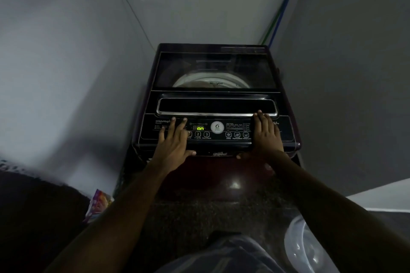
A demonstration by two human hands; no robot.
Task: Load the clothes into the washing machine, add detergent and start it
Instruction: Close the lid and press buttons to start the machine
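Black Whirlpool top-load washing machine (215, 95) standing in room corner, glass lid (213, 66) lying closed, drum rim (235, 78) showing through. Display (200, 128) glowing green "on" on control panel (217, 137). Left hand (173, 142) lying flat on panel's left part, fingers straight, spread, gripping nothing. Right hand (265, 137) resting flat on panel's right part, fingers straight, together, tips touching chrome lid handle (217, 114). Colourful packet (98, 206) lying on floor, left; translucent tub (306, 248) sitting lower right.
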